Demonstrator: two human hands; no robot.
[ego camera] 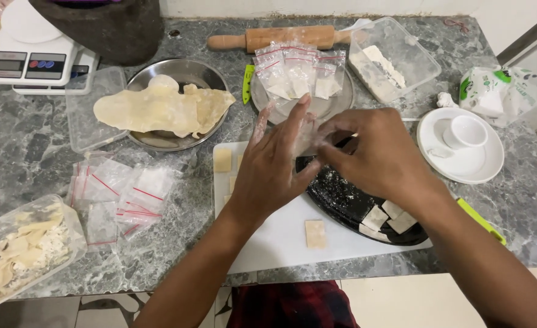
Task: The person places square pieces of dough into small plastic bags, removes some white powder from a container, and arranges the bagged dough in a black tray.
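Both hands meet over the black tray (341,197): the left hand (274,167) has its fingers spread, the right hand (378,158) seems to pinch a small clear bag (308,136) between them — blurred, so uncertain. Floury fingers could slip — dropping the bag onto the dough squares (384,218) below.

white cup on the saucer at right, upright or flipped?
Flipped. The white cup sits mouth-down on its saucer: flat base with a ring on top, no opening visible.
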